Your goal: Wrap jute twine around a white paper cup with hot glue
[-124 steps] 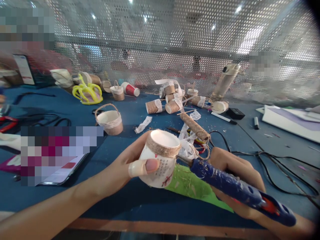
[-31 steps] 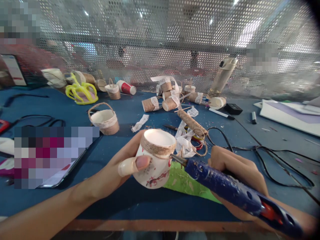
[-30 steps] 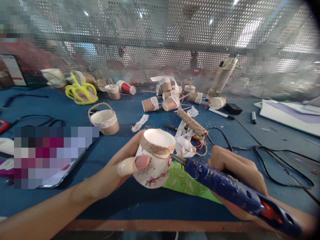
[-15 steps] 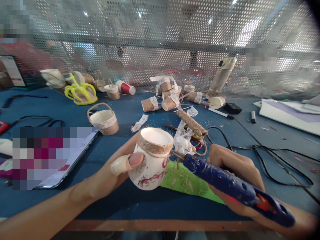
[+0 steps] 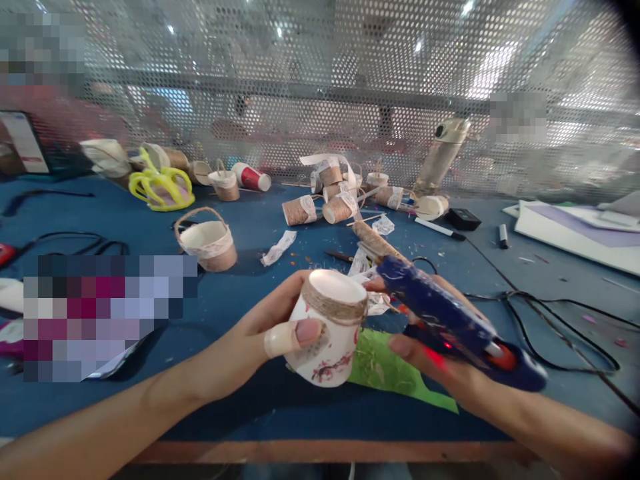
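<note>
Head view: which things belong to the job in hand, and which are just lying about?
In the job:
white cup with twine band, in the left hand
blue glue gun, in the right hand
probably the twine roll, its cord resembling the band

Lying about, it seems:
red paper cup
yellow crown-shaped piece
bottle
black box

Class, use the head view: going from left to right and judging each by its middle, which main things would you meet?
Yellow crown-shaped object → basket with a looped handle → red-and-white cup → twine-necked white cup, held in the left hand → blue glue gun, held in the right hand → white sheets.
</note>
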`<action>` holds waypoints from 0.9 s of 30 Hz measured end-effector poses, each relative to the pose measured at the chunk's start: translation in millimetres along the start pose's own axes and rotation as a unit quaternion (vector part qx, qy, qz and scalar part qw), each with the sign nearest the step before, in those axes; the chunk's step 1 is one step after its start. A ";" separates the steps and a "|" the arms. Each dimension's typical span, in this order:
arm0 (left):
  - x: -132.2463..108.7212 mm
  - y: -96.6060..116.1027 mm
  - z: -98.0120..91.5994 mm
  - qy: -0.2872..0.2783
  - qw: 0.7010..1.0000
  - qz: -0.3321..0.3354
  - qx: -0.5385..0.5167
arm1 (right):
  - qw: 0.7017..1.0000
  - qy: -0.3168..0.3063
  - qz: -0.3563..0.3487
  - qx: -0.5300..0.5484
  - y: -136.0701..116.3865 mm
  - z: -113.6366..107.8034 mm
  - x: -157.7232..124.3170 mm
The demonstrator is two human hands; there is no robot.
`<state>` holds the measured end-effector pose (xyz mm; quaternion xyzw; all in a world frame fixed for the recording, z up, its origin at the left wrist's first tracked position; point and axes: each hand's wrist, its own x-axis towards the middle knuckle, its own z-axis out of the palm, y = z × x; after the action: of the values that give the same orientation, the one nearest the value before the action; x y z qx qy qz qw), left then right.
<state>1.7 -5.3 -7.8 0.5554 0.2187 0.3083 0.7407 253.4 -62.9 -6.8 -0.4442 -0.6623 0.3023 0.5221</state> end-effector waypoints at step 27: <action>11.2 6.9 16.6 0.039 0.997 0.037 0.055 | 0.989 -0.060 0.037 0.131 -9.2 2.1 2.7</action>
<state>19.3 -7.5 3.8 0.5908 0.2431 0.3443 0.6880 248.7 -64.2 1.7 -0.3777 -0.6305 0.4318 0.5229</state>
